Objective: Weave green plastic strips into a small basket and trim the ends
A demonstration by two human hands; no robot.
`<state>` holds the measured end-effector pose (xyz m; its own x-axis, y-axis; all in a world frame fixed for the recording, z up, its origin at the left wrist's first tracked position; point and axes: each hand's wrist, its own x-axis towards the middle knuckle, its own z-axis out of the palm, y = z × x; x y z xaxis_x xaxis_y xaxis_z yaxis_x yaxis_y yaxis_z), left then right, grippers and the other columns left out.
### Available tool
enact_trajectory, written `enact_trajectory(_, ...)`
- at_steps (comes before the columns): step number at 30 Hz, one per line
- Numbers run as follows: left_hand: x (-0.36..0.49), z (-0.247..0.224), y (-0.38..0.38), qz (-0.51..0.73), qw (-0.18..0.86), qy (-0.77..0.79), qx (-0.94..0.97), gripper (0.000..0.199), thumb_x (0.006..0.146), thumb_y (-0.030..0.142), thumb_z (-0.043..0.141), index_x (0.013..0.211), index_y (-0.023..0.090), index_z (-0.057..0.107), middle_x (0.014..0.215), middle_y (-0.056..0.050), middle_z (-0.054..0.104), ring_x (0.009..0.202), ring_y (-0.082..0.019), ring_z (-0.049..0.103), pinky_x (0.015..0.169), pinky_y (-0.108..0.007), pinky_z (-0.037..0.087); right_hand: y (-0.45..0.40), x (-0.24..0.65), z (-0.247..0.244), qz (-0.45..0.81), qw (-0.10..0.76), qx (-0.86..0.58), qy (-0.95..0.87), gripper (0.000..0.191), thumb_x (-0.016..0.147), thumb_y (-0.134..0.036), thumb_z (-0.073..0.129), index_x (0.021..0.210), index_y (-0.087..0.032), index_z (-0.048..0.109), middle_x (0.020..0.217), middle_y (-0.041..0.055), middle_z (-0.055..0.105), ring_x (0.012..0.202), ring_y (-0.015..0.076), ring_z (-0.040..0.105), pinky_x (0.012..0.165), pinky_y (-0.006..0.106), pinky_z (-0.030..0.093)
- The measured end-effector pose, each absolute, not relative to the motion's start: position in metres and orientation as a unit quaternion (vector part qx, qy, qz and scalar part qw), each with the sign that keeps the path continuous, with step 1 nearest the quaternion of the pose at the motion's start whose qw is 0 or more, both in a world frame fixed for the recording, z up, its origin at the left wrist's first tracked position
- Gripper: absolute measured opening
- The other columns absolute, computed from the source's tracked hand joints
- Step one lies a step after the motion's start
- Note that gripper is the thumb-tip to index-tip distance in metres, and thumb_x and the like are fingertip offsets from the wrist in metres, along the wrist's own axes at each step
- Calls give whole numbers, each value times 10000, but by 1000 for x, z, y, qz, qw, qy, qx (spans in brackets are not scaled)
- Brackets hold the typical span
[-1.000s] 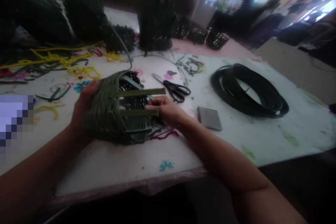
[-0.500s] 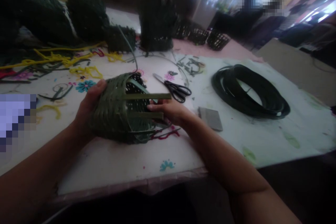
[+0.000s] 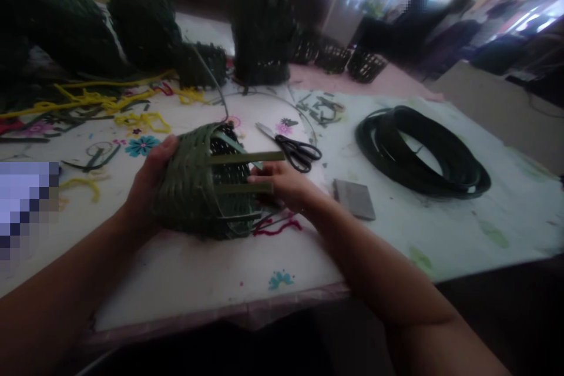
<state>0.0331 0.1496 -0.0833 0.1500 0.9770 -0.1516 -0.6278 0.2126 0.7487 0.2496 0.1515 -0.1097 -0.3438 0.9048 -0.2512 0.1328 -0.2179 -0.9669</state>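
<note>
A dark green woven basket (image 3: 187, 179) lies on its side over the table, its open mouth facing right. My left hand (image 3: 154, 167) is wrapped around the closed end, the thumb on top. Two flat upright strips (image 3: 247, 158) stick out past the rim to the right. My right hand (image 3: 277, 179) is at the mouth with its fingers bent together, partly behind these strips. A paler green strip (image 3: 231, 142) slants from the rim down to those fingers, which seem to pinch its end. Black-handled scissors (image 3: 297, 150) lie just beyond the right hand.
A coil of dark strip (image 3: 423, 155) lies to the right, near a small grey block (image 3: 355, 198). Yellow cord (image 3: 143, 122) and offcuts litter the left. Red yarn (image 3: 277, 227) lies below the right hand. Several woven baskets (image 3: 264, 35) line the back; people are blurred behind.
The right hand and the basket's strips have shifted very slightly left and up. Both hands keep their places on the basket, and the view has moved a little.
</note>
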Motion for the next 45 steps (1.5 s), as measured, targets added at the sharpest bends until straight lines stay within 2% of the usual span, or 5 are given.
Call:
enact_trajectory(6, 34, -83, 148, 584, 674, 345, 291, 281, 976, 266, 539, 704, 205, 571, 551, 53, 620, 810, -173, 754, 801, -281, 641, 150, 249, -102, 482, 348, -490, -638, 177, 766, -128, 682, 729, -194, 522, 630, -60, 490, 587, 97, 468, 569, 242, 382)
enact_trajectory(16, 35, -84, 150, 590, 667, 334, 310, 289, 941, 241, 587, 665, 211, 508, 557, 70, 611, 835, -167, 761, 835, -295, 641, 149, 246, -98, 252, 255, -480, -801, 133, 785, -67, 559, 751, -192, 529, 754, -8, 571, 723, 139, 474, 681, 283, 340)
enact_trajectory(27, 33, -89, 152, 555, 687, 360, 301, 239, 926, 340, 585, 729, 207, 583, 715, -22, 722, 975, -254, 748, 813, -352, 648, 145, 245, -102, 425, 328, -509, -673, 187, 775, -75, 530, 686, -215, 443, 636, -40, 468, 670, 138, 444, 632, 269, 337)
enact_trajectory(39, 31, -93, 154, 569, 672, 362, 306, 245, 955, 246, 555, 714, 207, 578, 495, 52, 565, 606, -151, 695, 585, -226, 601, 146, 241, -106, 367, 331, -543, -679, 193, 745, -49, 540, 688, -209, 449, 661, -38, 473, 665, 130, 430, 657, 279, 328)
enact_trajectory(45, 29, -94, 155, 559, 676, 377, 298, 202, 970, 316, 531, 1018, 195, 685, 652, 0, 704, 740, -212, 744, 565, -272, 603, 147, 241, -113, 377, 367, -531, -664, 178, 767, -104, 563, 675, -211, 455, 646, -42, 484, 648, 127, 432, 638, 276, 335)
